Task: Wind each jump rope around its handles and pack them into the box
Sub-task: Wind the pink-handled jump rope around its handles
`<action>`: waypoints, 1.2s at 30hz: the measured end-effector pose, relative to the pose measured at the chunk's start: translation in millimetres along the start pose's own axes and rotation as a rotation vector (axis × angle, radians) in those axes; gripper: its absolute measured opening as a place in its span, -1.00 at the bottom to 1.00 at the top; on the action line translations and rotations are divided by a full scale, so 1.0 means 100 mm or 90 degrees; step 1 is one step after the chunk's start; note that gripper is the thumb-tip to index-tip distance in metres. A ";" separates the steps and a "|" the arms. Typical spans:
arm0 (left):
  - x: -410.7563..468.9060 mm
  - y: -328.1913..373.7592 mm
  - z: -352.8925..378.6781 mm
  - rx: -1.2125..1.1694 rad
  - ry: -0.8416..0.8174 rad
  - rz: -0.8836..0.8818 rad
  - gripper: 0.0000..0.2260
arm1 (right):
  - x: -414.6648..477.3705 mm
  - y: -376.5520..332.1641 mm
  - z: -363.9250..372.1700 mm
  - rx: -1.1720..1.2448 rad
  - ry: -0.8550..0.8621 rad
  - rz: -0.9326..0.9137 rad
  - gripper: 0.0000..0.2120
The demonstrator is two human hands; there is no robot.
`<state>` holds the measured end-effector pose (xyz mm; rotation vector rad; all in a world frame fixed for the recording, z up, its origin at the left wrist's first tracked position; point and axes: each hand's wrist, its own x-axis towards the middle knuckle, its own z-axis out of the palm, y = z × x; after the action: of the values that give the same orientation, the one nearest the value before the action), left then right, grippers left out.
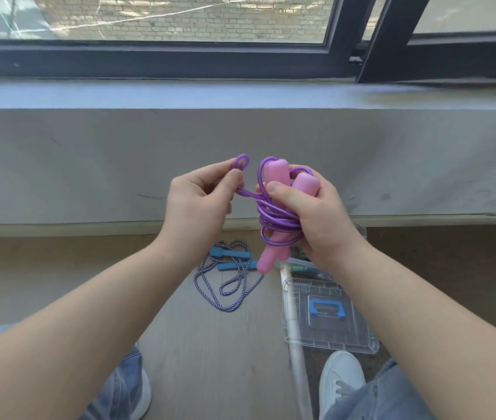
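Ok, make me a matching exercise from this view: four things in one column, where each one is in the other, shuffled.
1 pink handles
2 purple rope's end loop
3 blue-handled rope
4 clear lid

A uncoiled on the floor
B gripped by the right hand
C ahead of the right shoe
D pinched by the left hand

Pairs: 1-B, 2-D, 3-A, 4-C.

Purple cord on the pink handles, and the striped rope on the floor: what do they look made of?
Purple cord: smooth and glossy with highlights, probably PVC or similar plastic. Blue-and-white striped rope: matte, visibly twisted strands, probably braided cotton or nylon.
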<state>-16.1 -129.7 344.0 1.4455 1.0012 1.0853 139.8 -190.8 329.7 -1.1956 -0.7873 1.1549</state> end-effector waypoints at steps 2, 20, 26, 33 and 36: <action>0.01 0.02 -0.05 0.110 -0.054 0.077 -0.80 | -0.01 0.00 -0.01 -0.005 -0.012 -0.009 -0.68; 0.02 0.00 -0.20 0.329 -0.096 0.538 -0.82 | -0.08 -0.16 -0.06 0.128 -0.154 0.162 -0.73; 0.03 -0.01 -0.19 0.375 -0.090 0.572 -0.84 | -0.08 -0.15 -0.05 0.127 -0.164 0.166 -0.74; 0.00 -0.07 -0.12 0.434 -0.089 0.580 -0.89 | -0.07 -0.05 0.00 0.013 -0.122 0.112 -0.60; -0.07 -0.06 -0.05 0.344 -0.053 0.434 -0.80 | -0.05 -0.04 0.03 -0.005 -0.082 0.093 -0.60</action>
<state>-22.9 -134.8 337.6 2.3637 0.7836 1.2595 136.8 -195.0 334.4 -1.2106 -0.8127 1.3614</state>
